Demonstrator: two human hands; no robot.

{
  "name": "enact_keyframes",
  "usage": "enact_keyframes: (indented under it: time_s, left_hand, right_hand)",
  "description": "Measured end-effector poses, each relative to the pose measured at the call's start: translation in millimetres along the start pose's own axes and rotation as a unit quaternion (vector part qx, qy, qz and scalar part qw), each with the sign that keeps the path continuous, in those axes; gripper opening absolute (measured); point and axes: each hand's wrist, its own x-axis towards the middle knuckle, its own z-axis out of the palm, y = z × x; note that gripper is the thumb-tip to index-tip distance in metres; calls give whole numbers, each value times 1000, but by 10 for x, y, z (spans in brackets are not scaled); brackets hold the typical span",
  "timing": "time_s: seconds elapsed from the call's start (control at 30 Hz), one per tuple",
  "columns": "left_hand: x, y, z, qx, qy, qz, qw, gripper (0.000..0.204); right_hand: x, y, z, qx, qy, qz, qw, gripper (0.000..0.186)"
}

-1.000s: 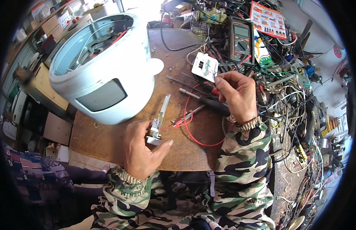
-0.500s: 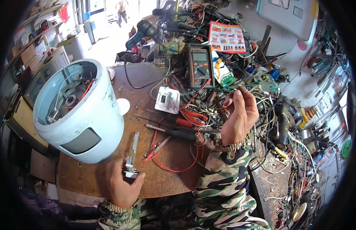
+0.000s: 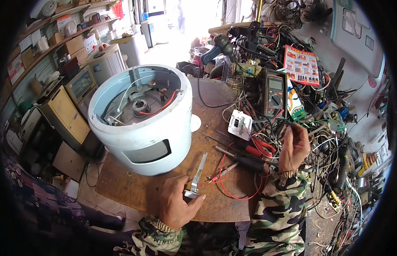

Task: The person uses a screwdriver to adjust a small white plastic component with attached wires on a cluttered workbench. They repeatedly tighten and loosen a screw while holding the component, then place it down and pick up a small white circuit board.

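Observation:
My left hand (image 3: 177, 202), at the near edge of the wooden table, grips a small metal bracket (image 3: 199, 173) with a long, narrow arm pointing up and away. Just beyond it stands a pale blue, open-topped round metal housing (image 3: 160, 158) with a rectangular window in its side; a red wire and metal parts show inside. My right hand (image 3: 294, 147) is raised over the wire heap, fingertips pinched together; what they hold, if anything, is too small to make out. Close by are a multimeter (image 3: 275, 94) and a white square plastic part (image 3: 240, 124).
Black-handled screwdriver (image 3: 247, 162), red-handled pliers (image 3: 262, 149) and a looped red test lead (image 3: 237, 198) lie between my hands. A hot-air gun (image 3: 222, 49) rests at the back. Tangled cables (image 3: 322, 141) fill the right. At lower left is a person's dark-clothed leg (image 3: 100, 217).
The view has turned left, so everything sits further right in the picture. My right hand has come a little closer to the multimeter. My left hand still grips the bracket.

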Motion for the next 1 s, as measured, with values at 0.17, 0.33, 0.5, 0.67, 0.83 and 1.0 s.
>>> enact_keyframes:
  time_s: [0.17, 0.33, 0.5, 0.67, 0.83, 1.0]
  left_hand:
    - [5, 31, -15, 13, -1, 9, 1000, 55]
    - [1, 22, 10, 7, 2, 8, 1000, 55]
    - [-3, 32, -5, 15, 6, 17, 1000, 55]
    - [-3, 11, 26, -1, 8, 13, 1000, 52]
    - [-19, 13, 38, -12, 7, -3, 1000, 52]
    - [-15, 33, 17, 0, 4, -2, 1000, 53]
  right_hand:
    - [-22, 111, 8, -40, -37, 28, 998, 11]
    - [-10, 95, 2, -55, -44, 25, 997, 11]
    - [-18, 72, 1, -79, -65, 33, 994, 13]
    - [-18, 69, 4, -77, -79, 35, 993, 14]
    - [-32, 64, 28, -87, -76, 10, 993, 13]
    - [-31, 25, 36, -94, -81, 34, 992, 13]
